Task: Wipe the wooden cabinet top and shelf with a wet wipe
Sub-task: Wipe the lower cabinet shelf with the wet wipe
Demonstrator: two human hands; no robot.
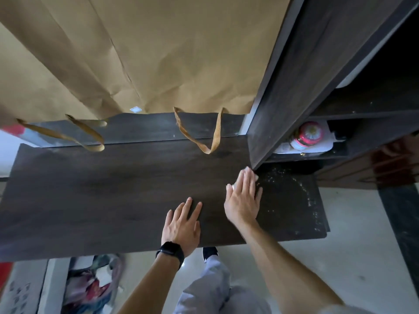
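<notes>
— Where are we keeping the wet wipe (229, 187)?

— We are pressing it flat against the cabinet top (102, 189), toward its right end, under our right hand (243, 200). The fingers are lying straight over it rather than curling round it. Only white edges are peeking out at the fingertips and beside the thumb.

— And what are we doing with our left hand (182, 225)?

— We are resting it palm down on the cabinet top near the front edge, just left of the right hand. Its fingers are spread and released, gripping nothing. A black watch (170, 251) is sitting on that wrist, just past the front edge.

— What are we seeing beyond the wipe?

— Pale specks (294, 184) are lying scattered over the right end of the cabinet top, starting just past our fingertips.

— And along the back?

— Brown paper bags (158, 53) are filling the back of the cabinet top, and one woven handle (204, 141) is hanging over the wood. A dark upright panel (283, 87) is rising at the cabinet top's back right, its lower corner just beside our right fingertips. Behind that panel we are seeing a pink-and-white jar (308, 134) sitting on a shelf (313, 155) above the cabinet top's right end.
</notes>
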